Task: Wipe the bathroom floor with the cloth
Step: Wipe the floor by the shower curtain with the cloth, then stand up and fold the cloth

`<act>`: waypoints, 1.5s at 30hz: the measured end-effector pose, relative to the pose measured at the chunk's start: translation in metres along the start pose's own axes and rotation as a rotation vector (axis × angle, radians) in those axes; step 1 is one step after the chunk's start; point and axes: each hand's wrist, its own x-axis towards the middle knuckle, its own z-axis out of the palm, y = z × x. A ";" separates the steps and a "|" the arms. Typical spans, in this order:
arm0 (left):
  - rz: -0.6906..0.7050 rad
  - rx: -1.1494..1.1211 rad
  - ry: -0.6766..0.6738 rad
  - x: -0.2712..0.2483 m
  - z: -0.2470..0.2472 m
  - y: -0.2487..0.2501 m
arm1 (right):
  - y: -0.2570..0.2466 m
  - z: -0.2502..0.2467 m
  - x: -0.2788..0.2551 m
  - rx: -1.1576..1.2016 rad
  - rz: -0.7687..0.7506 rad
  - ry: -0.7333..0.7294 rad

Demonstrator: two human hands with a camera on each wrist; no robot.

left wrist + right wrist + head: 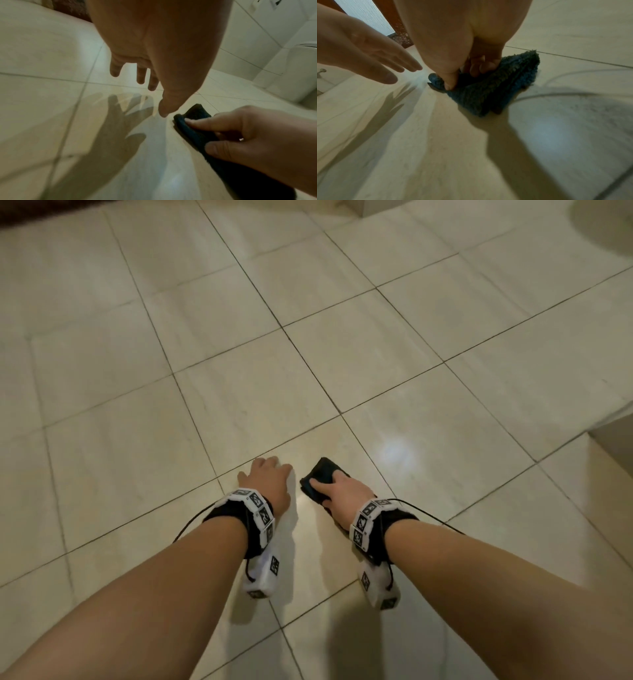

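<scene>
- The right hand [342, 489] is gripping a folded dark blue cloth [320, 474], its thumb and curled fingers [477, 67] pinching the fabric from above.
- The cloth is lying on the cream tiled floor [394, 371], bunched under the right hand, with one corner sticking out ahead of the fingertips.
- The left hand [270, 479] is hovering just beside the cloth, palm down, fingers straight and spread, holding nothing; its shadow is falling on the tile below.
- Whether the left fingertips are touching the floor is hard to tell from these angles.
- Both wrists are wearing black straps [246, 522] with white marker blocks and thin cables.
- A white toilet base [298, 70] is standing off to the right, near the wall.
</scene>
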 end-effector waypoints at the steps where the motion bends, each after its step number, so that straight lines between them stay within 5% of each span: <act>1: -0.006 0.023 -0.015 -0.010 -0.002 -0.005 | -0.004 0.002 -0.003 0.014 -0.009 -0.009; 10: -0.071 0.011 0.029 -0.065 -0.058 -0.058 | -0.026 -0.036 -0.018 0.275 0.041 0.005; 18: -0.070 -0.150 0.062 -0.093 -0.137 -0.072 | -0.088 -0.161 -0.022 0.472 -0.111 0.265; 32: 0.010 -0.441 0.221 -0.267 -0.469 -0.070 | -0.203 -0.497 -0.187 0.663 -0.246 0.489; 45: 0.099 -0.951 0.376 -0.452 -0.764 -0.065 | -0.332 -0.781 -0.339 0.658 -0.380 0.601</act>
